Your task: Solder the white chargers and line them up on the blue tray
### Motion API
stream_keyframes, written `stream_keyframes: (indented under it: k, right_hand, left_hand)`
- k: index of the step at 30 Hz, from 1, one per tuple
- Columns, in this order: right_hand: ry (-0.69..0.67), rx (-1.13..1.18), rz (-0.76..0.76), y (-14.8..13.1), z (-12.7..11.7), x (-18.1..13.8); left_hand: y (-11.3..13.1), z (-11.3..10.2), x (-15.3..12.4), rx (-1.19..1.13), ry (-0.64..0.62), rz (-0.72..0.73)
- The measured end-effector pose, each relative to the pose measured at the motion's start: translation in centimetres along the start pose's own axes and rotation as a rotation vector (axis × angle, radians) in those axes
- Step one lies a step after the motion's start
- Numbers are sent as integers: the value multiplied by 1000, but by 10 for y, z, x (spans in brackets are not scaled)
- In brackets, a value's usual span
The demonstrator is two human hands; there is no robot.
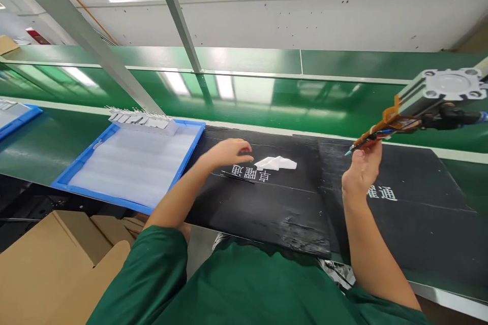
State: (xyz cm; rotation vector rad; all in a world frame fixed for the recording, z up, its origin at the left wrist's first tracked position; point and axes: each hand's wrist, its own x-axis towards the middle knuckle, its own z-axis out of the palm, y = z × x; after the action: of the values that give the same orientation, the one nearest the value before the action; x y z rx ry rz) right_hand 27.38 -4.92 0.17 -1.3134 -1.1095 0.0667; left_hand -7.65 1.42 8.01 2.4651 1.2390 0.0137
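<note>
My right hand (362, 165) is closed around the lower part of a pneumatic tool (438, 94), which has a silver cylinder body, an orange bracket and a thin pale-blue tip pointing left. What its far fingers do is partly hidden. Over the black mat (267, 213), my left hand (231, 152) has its fingers loosely curved and apart from the thumb, with nothing between them. A crumpled white cloth (276, 163) lies just right of it. Below that hand, a thin black tool like tweezers (237, 177) rests on the mat.
To the left is a blue tray (194, 147) with a white foam sheet (133, 162) and a row of small white parts (141, 121) along its back. Another blue tray (23, 124) sits farther left. Cardboard boxes (49, 264) stand below the bench edge. A slanted metal post (95, 45) rises behind.
</note>
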Motion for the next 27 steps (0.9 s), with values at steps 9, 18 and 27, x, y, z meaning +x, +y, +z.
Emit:
stream_keyframes:
  k: [9, 18, 27]
  right_hand:
    - [183, -143, -125, -23, -8, -1]
    - [-539, 8, -248, -65, 40, -55]
    - [-781, 53, -221, -41, 57, -88]
  left_hand:
    - [62, 76, 28, 210, -14, 60]
    - [68, 87, 19, 130, 58, 119]
    - [44, 108, 18, 70, 269, 323]
